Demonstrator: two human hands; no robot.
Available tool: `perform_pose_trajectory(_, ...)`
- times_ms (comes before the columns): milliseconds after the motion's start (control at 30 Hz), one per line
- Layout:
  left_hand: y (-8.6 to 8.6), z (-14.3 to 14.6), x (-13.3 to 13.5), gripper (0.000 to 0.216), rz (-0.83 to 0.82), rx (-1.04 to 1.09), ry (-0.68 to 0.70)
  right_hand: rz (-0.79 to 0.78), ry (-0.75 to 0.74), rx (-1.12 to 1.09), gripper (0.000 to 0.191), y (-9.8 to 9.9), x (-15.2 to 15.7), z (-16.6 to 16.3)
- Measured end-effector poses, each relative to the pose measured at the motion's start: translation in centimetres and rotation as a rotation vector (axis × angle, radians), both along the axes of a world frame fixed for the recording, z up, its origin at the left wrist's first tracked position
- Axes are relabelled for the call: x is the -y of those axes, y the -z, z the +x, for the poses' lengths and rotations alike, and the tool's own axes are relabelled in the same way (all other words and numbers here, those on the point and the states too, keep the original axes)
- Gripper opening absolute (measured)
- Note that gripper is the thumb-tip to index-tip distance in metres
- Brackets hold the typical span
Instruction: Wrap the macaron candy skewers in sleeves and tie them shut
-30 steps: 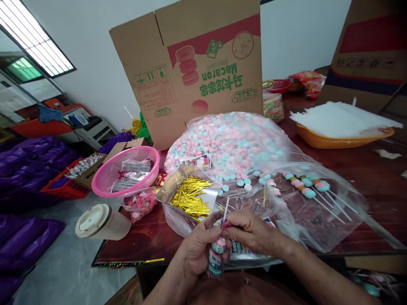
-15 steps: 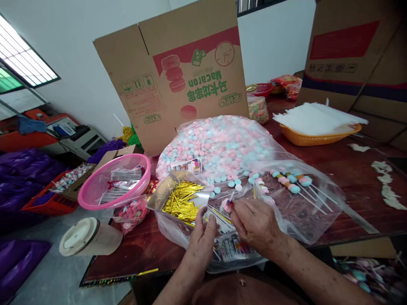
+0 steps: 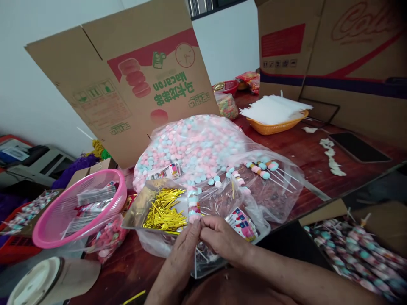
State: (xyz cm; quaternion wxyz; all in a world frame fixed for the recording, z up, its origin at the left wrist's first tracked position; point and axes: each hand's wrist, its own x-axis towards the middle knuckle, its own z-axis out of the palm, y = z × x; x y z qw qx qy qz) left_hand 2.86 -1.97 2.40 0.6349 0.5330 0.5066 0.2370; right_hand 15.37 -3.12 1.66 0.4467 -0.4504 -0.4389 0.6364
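A marshmallow skewer (image 3: 194, 203) in a clear printed wrapper stands upright between my hands, with pale blue, white and pink pieces showing. Around its lower end my left hand (image 3: 186, 241) is closed, the thumb pressed near the wrapper's bottom. My right hand (image 3: 219, 237) is closed at the same spot, its fingers touching the left thumb; whether it also holds a small tie there is hidden. Just left of the skewer lie gold twist ties (image 3: 165, 207) in an open carton tray (image 3: 135, 212). Printed wrappers (image 3: 241, 224) rest right of my right hand.
Behind is a large clear bag of pink and blue candies (image 3: 190, 144). Several unwrapped skewers (image 3: 270, 167) lie at its right. A pink basket (image 3: 41, 231) and a lidded cup (image 3: 76, 279) stand left. A box of finished skewers (image 3: 359, 250) sits lower right, a phone (image 3: 359, 147) above it.
The view has swung to the right. My left hand, open beside the twist ties before, has closed and met my right hand. The wrapped skewer now stands upright between them.
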Motion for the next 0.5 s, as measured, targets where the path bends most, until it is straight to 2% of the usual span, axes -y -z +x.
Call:
perform_pose_trajectory(100, 0.6, 0.7, -0.3, 0.042, 0.081, 0.039, -0.052, -0.360, -0.178, -0.347, 0.011, 0.6, -0.1, 0.0)
perform_pose_trajectory(167, 0.7, 0.9, -1.0, 0.040, 0.180, 0.059, -0.147, -0.445, -0.327, -0.441, 0.016, 0.9, -0.2, 0.7)
perform_pose_trajectory(200, 0.8, 1.2, -1.3, 0.041, 0.232, 0.054, -0.216, -0.418, -0.334, -0.394, 0.020, 0.9, -0.3, 1.2)
perform_pose_trajectory(233, 0.8, 1.5, -1.7, 0.043, 0.289, 0.027, -0.283, -0.344, -0.265, -0.295, 0.025, 0.9, -0.3, 1.8)
perform_pose_trajectory(267, 0.9, 1.9, -1.9, 0.044, 0.353, -0.028, -0.325, -0.231, -0.143, -0.172, 0.027, 0.8, -0.3, 2.4)
perform_pose_trajectory(300, 0.9, 2.5, -2.1, 0.044, 0.420, -0.103, -0.308, -0.096, -0.010, -0.057, 0.026, 0.7, -0.3, 3.0)
perform_pose_trajectory(333, 0.9, 3.1, -2.2, 0.042, 0.485, -0.184, -0.214, 0.039, 0.108, 0.030, 0.024, 0.6, -0.3, 3.6)
perform_pose_trajectory(400, 0.9, 4.7, -2.1, 0.034, 0.584, -0.330, 0.170, 0.202, 0.230, 0.110, 0.023, 0.5, 0.0, 5.1)
perform_pose_trajectory(467, 1.0, 6.0, -2.0, 0.030, 0.652, -0.463, 0.545, 0.198, 0.304, 0.113, 0.025, 0.9, 0.9, 7.6)
perform_pose_trajectory(500, 1.2, 6.5, -2.1, 0.031, 0.688, -0.550, 0.628, 0.166, 0.393, 0.115, 0.025, 1.4, 1.8, 9.4)
